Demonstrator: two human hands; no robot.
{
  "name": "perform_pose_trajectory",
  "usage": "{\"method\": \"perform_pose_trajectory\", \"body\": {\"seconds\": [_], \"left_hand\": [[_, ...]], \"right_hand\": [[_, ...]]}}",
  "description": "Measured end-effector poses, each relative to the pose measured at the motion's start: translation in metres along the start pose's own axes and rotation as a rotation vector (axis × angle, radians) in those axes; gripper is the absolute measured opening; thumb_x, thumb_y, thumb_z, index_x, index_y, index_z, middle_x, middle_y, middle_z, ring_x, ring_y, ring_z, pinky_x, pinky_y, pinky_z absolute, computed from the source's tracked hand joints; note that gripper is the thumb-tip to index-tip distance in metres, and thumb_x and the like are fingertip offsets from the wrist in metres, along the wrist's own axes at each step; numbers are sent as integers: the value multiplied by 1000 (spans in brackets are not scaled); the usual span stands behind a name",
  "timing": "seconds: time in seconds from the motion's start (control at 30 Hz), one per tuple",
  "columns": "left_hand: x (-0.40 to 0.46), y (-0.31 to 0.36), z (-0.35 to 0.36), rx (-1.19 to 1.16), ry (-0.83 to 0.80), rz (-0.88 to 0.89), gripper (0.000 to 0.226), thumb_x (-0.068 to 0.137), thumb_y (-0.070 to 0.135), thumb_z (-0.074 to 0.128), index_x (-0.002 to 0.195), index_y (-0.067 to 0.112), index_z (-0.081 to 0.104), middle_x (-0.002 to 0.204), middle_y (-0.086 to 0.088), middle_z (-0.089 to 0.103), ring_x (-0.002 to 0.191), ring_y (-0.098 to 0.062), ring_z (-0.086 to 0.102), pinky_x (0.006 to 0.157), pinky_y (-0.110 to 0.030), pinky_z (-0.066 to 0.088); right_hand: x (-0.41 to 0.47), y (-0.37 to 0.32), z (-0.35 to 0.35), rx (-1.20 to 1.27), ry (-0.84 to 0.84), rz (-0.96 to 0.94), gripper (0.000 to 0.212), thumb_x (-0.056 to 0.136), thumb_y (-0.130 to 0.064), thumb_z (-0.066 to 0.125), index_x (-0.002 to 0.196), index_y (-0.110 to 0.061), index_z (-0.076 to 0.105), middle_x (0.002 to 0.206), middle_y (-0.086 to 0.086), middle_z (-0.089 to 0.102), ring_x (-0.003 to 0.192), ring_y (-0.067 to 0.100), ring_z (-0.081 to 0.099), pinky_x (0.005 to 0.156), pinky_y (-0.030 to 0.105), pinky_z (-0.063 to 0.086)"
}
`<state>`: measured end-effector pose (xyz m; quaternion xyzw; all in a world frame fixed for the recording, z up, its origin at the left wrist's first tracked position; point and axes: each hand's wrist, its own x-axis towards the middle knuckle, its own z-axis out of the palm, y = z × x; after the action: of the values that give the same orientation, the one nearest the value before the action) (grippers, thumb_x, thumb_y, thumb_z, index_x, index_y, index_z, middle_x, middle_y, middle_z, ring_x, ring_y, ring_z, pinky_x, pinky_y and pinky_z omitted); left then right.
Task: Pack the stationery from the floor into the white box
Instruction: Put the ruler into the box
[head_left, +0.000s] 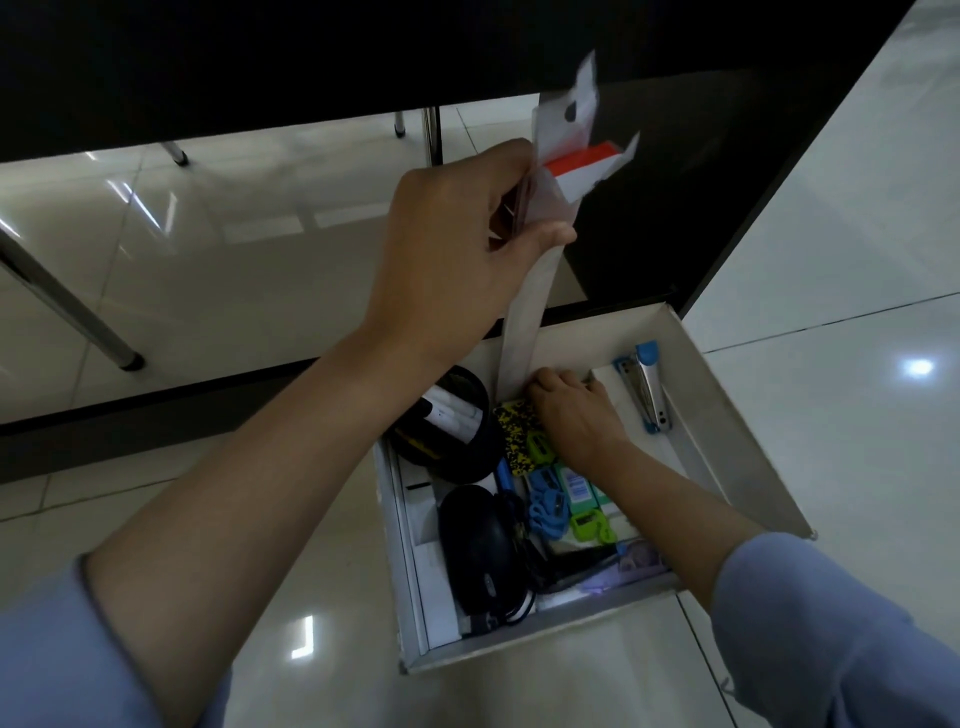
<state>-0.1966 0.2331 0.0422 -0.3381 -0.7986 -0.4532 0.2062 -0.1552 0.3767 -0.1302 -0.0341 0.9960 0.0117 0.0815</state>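
Glossy tiled floor (208, 249); perhaps table legs (67, 306)

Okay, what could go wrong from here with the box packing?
1. The left hand grips a long pale ruler together with an opened packet; its orange insert might slip out.
2. The ruler stands on end in the white box and may not lie flat among the crowded items.
3. The right hand is pushing items aside and could knock the black pen cup.
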Motion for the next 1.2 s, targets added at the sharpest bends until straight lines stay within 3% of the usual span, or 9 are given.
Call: {"method": "perform_pose_trajectory", "body": {"seconds": [0.13,0.23,0.33,0.4,0.47,0.6,0.9,1.07,1.2], "left_hand": [[-3,-2,7,-18,-28,-2,35,81,26,68,109,5,65,91,11,59,87,1,55,71,-14,52],[-6,-7,11,-36,-54,-34,37,81,25,68,111,5,64,94,3,68,86,-4,59,72,-20,54],[-3,-9,12,3,-81,-36,42,80,29,66,113,3,61,97,-9,70,84,-14,65,73,-33,56],[3,-10,12,5,-81,-54,46,79,28,68,117,4,59,99,-8,70,87,-13,65,76,-29,55],[8,-15,12,-3,-77,-85,44,77,29,71,113,5,61,93,0,67,77,-1,61,72,-14,50],[11,-25,11,-35,-53,-146,31,76,27,73,100,8,65,87,12,58,69,11,50,65,-3,39],[9,-22,18,-84,-45,-137,19,84,22,63,98,10,66,88,1,66,72,3,55,65,-13,45],[17,-21,26,-118,-54,-148,10,87,15,59,93,9,63,75,20,53,65,11,52,60,-6,39],[20,-17,42,-86,-161,-109,17,90,15,57,99,2,62,86,-6,64,65,5,49,63,-14,41]], "right_hand": [[2,1,1,20,-4,-2,35,92,-9,43,127,-13,47,132,5,43,122,27,41,94,40,37],[4,5,2,112,36,32,24,91,-7,45,111,-7,57,122,10,51,111,30,52,86,38,43],[4,9,1,369,206,126,19,91,-15,53,99,-2,63,106,15,62,89,34,62,71,37,50],[5,8,-4,480,337,144,21,88,-22,59,89,-2,65,91,16,66,78,33,64,64,38,52],[6,6,-11,548,424,145,24,84,-27,66,84,-4,66,84,15,69,73,31,65,61,39,53],[6,-3,-20,688,513,173,28,75,-31,75,82,-6,66,80,10,69,72,25,65,62,37,54],[3,-31,-32,825,684,280,35,74,-23,75,86,-6,46,81,1,50,67,14,48,52,21,37],[-1,-7,-38,923,734,305,38,75,-13,72,102,-10,45,92,4,52,69,18,57,53,4,39],[-6,17,-42,813,674,252,35,78,-16,71,105,-10,51,89,5,55,71,13,53,54,2,36]]}}
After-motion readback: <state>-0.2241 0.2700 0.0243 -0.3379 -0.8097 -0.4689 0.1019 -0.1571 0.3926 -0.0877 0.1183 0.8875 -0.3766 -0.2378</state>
